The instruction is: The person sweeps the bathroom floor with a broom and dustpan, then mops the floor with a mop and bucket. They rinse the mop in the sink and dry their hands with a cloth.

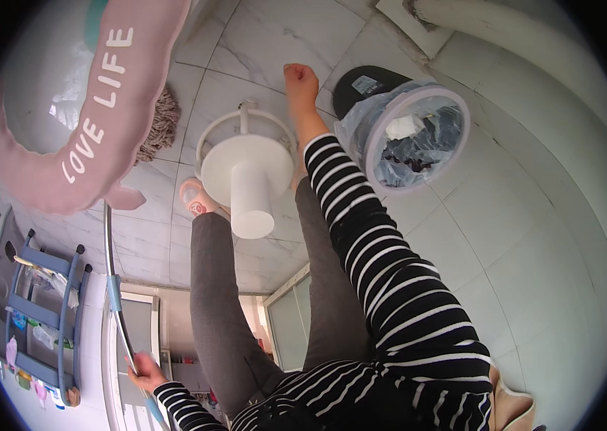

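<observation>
My left hand (145, 372) is wrapped around the metal pole (108, 237) of a mop at the lower left. The pole has light blue sleeves and passes up behind a pink scalloped rim. Beyond that rim, the grey-brown strands of the mop head (162, 126) lie on the tiles. My right hand (302, 81) is stretched forward over the floor with its fingers curled, and nothing shows in it. It is left of a dark waste bin (363, 86) and beyond a white stand (247, 167) with a round plate and a cylinder.
The pink scalloped rim (115, 91), bearing printed words, fills the upper left. The bin's lilac ring (465, 118) holds a plastic liner with rubbish inside. A blue-grey rack (45, 307) with hanging items is at the left. A tiled wall (497, 215) runs along the right.
</observation>
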`<state>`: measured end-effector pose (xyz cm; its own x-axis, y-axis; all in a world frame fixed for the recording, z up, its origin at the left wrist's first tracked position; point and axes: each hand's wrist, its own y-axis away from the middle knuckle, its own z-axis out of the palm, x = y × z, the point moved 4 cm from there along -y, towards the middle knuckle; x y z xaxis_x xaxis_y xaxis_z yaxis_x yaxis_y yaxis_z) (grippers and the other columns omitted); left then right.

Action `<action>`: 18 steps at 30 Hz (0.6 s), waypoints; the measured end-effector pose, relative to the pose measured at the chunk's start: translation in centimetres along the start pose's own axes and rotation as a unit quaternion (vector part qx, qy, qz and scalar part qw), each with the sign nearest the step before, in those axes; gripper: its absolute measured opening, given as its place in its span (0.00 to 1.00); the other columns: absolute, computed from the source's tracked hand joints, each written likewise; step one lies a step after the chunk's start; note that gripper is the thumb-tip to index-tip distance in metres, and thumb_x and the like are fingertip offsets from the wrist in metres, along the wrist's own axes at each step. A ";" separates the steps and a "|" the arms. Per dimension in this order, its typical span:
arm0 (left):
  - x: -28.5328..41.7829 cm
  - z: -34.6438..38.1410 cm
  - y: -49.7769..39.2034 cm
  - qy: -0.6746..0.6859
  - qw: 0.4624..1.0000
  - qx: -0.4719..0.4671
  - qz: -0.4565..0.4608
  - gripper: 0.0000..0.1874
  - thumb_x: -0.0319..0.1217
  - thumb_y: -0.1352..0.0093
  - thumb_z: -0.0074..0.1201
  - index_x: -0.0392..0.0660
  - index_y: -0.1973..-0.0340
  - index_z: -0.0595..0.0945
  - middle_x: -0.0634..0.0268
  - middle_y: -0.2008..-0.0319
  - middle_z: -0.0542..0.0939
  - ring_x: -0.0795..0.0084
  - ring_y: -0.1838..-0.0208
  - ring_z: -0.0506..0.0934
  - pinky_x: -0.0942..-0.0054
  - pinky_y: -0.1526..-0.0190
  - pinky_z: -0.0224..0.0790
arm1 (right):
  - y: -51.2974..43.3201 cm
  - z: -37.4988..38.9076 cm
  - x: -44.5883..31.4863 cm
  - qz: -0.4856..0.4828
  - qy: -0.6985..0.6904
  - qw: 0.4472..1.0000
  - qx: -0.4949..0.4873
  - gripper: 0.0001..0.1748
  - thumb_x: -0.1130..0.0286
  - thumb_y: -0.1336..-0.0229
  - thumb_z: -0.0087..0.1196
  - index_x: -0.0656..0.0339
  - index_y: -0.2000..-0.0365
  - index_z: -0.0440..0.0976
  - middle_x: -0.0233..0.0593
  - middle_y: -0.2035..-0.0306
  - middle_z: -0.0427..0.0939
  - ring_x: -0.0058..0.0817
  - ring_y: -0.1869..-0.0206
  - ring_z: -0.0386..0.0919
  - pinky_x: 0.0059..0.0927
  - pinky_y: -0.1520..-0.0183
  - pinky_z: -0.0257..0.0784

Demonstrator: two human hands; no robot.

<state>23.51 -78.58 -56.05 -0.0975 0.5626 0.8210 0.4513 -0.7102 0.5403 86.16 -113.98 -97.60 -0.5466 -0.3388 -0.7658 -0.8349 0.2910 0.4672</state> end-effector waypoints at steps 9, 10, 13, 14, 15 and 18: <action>-0.4 1.6 1.5 0.047 0.993 -0.074 -0.073 0.18 0.27 0.37 0.50 0.32 0.51 0.74 0.54 0.57 0.77 0.61 0.53 0.74 0.63 0.50 0.67 | 10.6 -13.9 -12.6 -0.031 -0.079 0.994 -0.064 0.06 0.70 0.42 0.56 0.62 0.67 0.75 0.20 0.74 0.68 0.09 0.72 0.63 0.14 0.69 0.60; -0.2 1.9 1.8 0.043 0.994 -0.073 -0.063 0.18 0.27 0.37 0.50 0.32 0.51 0.74 0.54 0.57 0.77 0.61 0.53 0.74 0.64 0.50 0.67 | 10.5 -16.1 -13.2 -0.066 -0.097 0.992 -0.055 0.06 0.70 0.42 0.56 0.61 0.67 0.75 0.19 0.74 0.68 0.09 0.72 0.63 0.13 0.69 0.60; -0.3 2.5 2.3 0.042 0.996 -0.059 -0.055 0.18 0.28 0.36 0.49 0.34 0.51 0.75 0.55 0.58 0.78 0.62 0.54 0.74 0.64 0.51 0.66 | 9.0 -22.9 -12.1 -0.080 -0.040 0.995 0.040 0.05 0.71 0.42 0.55 0.62 0.67 0.75 0.21 0.74 0.69 0.10 0.71 0.63 0.14 0.68 0.61; -0.3 2.6 2.4 0.055 0.995 -0.064 -0.061 0.19 0.29 0.36 0.49 0.34 0.51 0.75 0.55 0.58 0.77 0.62 0.54 0.74 0.64 0.51 0.66 | 8.1 -24.6 -11.1 -0.097 -0.027 0.993 0.067 0.04 0.73 0.43 0.55 0.63 0.67 0.75 0.22 0.74 0.69 0.10 0.72 0.63 0.15 0.68 0.62; -0.3 2.6 2.5 0.075 0.992 -0.070 -0.077 0.19 0.28 0.36 0.49 0.33 0.50 0.75 0.55 0.58 0.77 0.62 0.55 0.74 0.65 0.52 0.66 | 7.3 -26.1 -9.6 -0.081 0.002 0.993 0.081 0.06 0.72 0.44 0.56 0.63 0.66 0.75 0.24 0.75 0.70 0.12 0.72 0.64 0.17 0.69 0.63; -0.4 3.1 2.8 0.080 0.985 -0.113 -0.105 0.19 0.28 0.36 0.49 0.33 0.50 0.74 0.55 0.59 0.77 0.63 0.56 0.74 0.65 0.53 0.66 | 5.4 -29.6 -5.8 -0.092 0.102 0.985 0.104 0.11 0.69 0.47 0.59 0.66 0.65 0.76 0.29 0.75 0.73 0.19 0.74 0.68 0.24 0.69 0.66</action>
<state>27.56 -79.49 -55.40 -0.3147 0.6453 0.6961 0.1998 -0.6720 0.7131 82.94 -136.94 -77.59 -0.4071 -0.5688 -0.7146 -0.9011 0.3781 0.2125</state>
